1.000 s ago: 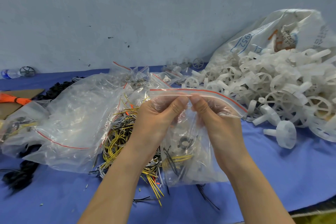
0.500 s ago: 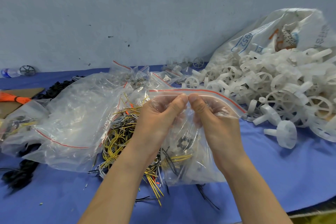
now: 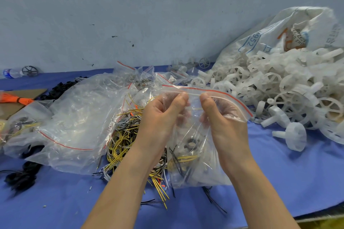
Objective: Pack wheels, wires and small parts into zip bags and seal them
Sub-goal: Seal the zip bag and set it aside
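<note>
I hold a clear zip bag with a red strip along its mouth upright over the blue table. Inside lie a dark gear, yellow and black wires and small parts. My left hand pinches the zip strip with thumb on the near side, fingers behind the plastic. My right hand pinches the strip just to the right, a small gap between the two thumbs. A heap of yellow, grey and black wires lies under my left wrist. White plastic wheels are piled to the right.
A big crumpled clear bag lies to the left over black parts. A white woven sack leans on the wall at right. Orange wire bundle on cardboard at far left. Small filled zip bags sit at the back.
My thumbs, touching at the middle of the zip strip before, have drawn slightly apart along it. The bag has stayed in place.
</note>
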### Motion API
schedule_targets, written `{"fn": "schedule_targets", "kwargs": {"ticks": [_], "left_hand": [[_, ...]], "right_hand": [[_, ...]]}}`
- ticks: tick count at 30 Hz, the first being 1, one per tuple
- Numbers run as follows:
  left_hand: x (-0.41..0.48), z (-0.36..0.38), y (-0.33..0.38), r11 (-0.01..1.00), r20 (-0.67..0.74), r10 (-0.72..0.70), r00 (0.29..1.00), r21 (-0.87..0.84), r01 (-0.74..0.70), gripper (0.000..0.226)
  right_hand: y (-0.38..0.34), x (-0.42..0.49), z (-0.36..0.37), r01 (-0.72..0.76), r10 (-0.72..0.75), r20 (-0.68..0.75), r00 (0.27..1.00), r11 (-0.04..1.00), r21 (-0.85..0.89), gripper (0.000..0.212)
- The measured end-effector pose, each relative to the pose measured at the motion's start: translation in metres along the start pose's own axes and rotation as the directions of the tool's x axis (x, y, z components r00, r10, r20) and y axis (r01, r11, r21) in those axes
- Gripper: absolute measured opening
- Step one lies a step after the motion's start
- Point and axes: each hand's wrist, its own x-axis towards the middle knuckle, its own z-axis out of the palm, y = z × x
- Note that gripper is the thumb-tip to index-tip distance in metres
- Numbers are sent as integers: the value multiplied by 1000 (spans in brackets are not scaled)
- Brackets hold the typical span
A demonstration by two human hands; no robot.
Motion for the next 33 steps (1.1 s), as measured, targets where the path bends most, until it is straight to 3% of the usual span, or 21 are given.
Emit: {"fn": "schedule_targets", "kwargs": {"ticks": [33], "left_hand": [[2, -11, -2, 1000, -57, 16, 998, -18, -18, 14]], "right_hand": [[4, 0, -3, -1, 1, 29, 1000, 1000, -11, 26]]}}
